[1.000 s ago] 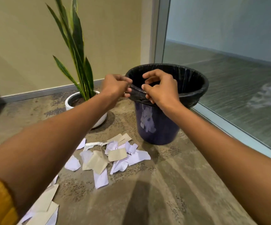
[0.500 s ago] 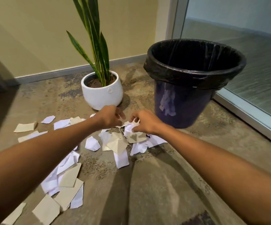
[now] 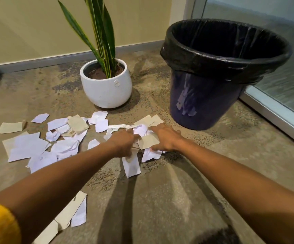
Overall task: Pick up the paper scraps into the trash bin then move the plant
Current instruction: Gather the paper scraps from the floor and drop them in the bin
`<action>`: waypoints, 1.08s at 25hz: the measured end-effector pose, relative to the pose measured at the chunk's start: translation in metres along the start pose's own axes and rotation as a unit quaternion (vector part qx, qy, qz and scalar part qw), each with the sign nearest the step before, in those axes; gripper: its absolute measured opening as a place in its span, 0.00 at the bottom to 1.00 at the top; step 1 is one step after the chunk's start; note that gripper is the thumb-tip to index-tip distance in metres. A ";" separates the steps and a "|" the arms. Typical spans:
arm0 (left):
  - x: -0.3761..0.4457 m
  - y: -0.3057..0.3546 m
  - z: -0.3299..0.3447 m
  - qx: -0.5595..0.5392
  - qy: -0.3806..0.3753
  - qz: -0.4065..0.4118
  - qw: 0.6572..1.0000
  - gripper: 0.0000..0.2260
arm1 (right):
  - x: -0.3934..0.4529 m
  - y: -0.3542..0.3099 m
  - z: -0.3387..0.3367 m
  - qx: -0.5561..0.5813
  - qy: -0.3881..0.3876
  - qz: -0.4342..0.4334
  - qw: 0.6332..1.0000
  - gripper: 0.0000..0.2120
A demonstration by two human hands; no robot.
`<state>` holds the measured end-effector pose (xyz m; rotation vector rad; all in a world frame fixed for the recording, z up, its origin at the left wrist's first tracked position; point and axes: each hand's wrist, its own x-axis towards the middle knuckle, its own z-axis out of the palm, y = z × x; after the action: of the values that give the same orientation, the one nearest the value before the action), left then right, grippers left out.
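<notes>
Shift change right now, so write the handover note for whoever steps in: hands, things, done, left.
Left hand: down on the floor, fingers curled into the pile of paper scraps in front of the trash bin; whether it grips any yet is unclear.
Right hand: spread flat on the same pile, pushing it toward the left hand.
More scraps lie loose to the left and some near the left forearm.
The bin stands upright with a black liner; nothing shows inside it from this view.
The plant in its white pot stands by the wall behind the scraps, untouched.
Left: bin all scraps, then move the plant.
</notes>
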<state>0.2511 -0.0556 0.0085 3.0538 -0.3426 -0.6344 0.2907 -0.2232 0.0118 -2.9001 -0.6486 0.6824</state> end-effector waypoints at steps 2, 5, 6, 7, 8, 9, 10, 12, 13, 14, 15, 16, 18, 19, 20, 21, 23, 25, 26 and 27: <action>0.001 -0.002 0.001 -0.011 0.029 0.000 1.000 0.19 | 0.003 -0.001 0.003 -0.005 0.003 0.014 1.000 0.38; -0.003 -0.006 -0.001 -0.030 0.048 0.001 0.998 0.09 | 0.004 0.000 0.007 0.016 0.007 0.023 1.000 0.32; -0.005 -0.007 -0.003 -0.046 0.052 -0.007 0.998 0.08 | 0.003 0.001 0.009 0.021 0.004 0.020 1.000 0.29; -0.007 -0.007 -0.006 -0.064 0.059 -0.019 0.996 0.08 | 0.002 0.001 0.010 0.021 0.005 0.016 1.000 0.27; -0.009 -0.007 -0.009 -0.073 0.070 -0.031 0.994 0.08 | 0.000 0.002 0.012 0.020 0.011 0.010 1.000 0.24; -0.010 -0.008 -0.012 -0.070 0.083 -0.041 0.993 0.10 | -0.001 0.002 0.012 0.018 0.020 0.001 1.000 0.22; -0.011 -0.008 -0.016 -0.063 0.092 -0.049 0.993 0.12 | -0.002 0.001 0.012 0.013 0.029 -0.010 0.999 0.19; -0.012 -0.011 -0.024 -0.069 0.106 -0.065 0.990 0.13 | -0.006 0.003 0.012 -0.004 0.049 -0.032 0.998 0.15; -0.013 -0.012 -0.028 -0.081 0.114 -0.074 0.987 0.13 | -0.008 0.003 0.012 -0.011 0.061 -0.038 0.997 0.13; -0.014 -0.012 -0.032 -0.092 0.123 -0.083 0.985 0.12 | -0.011 0.004 0.012 -0.014 0.076 -0.041 0.996 0.12; -0.014 -0.013 -0.036 -0.103 0.134 -0.090 0.982 0.11 | -0.014 0.005 0.012 -0.011 0.093 -0.041 0.995 0.11; -0.015 -0.015 -0.040 -0.115 0.145 -0.097 0.978 0.10 | -0.016 0.006 0.011 -0.001 0.112 -0.039 0.993 0.10; -0.017 -0.019 -0.048 -0.157 0.161 -0.118 0.967 0.09 | -0.022 0.007 0.002 0.040 0.151 -0.024 0.987 0.09; -0.018 -0.021 -0.052 -0.194 0.170 -0.133 0.957 0.08 | -0.023 0.006 -0.005 0.070 0.171 -0.015 0.983 0.09; -0.019 -0.024 -0.055 -0.247 0.181 -0.153 0.940 0.07 | -0.024 0.005 -0.013 0.102 0.190 -0.008 0.976 0.08; -0.019 -0.026 -0.059 -0.313 0.194 -0.174 0.913 0.07 | -0.025 0.002 -0.022 0.131 0.208 -0.004 0.969 0.08; -0.021 -0.029 -0.067 -0.438 0.215 -0.215 0.846 0.07 | -0.027 -0.006 -0.038 0.171 0.233 -0.003 0.957 0.08; -0.024 -0.031 -0.078 -0.516 0.236 -0.250 0.785 0.08 | -0.027 -0.017 -0.059 0.198 0.258 0.005 0.945 0.08; -0.026 -0.032 -0.085 -0.546 0.252 -0.264 0.754 0.08 | -0.026 -0.024 -0.072 0.211 0.275 0.008 0.938 0.07; -0.027 -0.033 -0.092 -0.572 0.269 -0.272 0.726 0.07 | -0.025 -0.030 -0.085 0.226 0.289 0.010 0.930 0.07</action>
<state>0.2705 -0.0211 0.1020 1.8825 0.7202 0.1244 0.2970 -0.2057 0.1040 -2.4753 -0.3263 -0.0490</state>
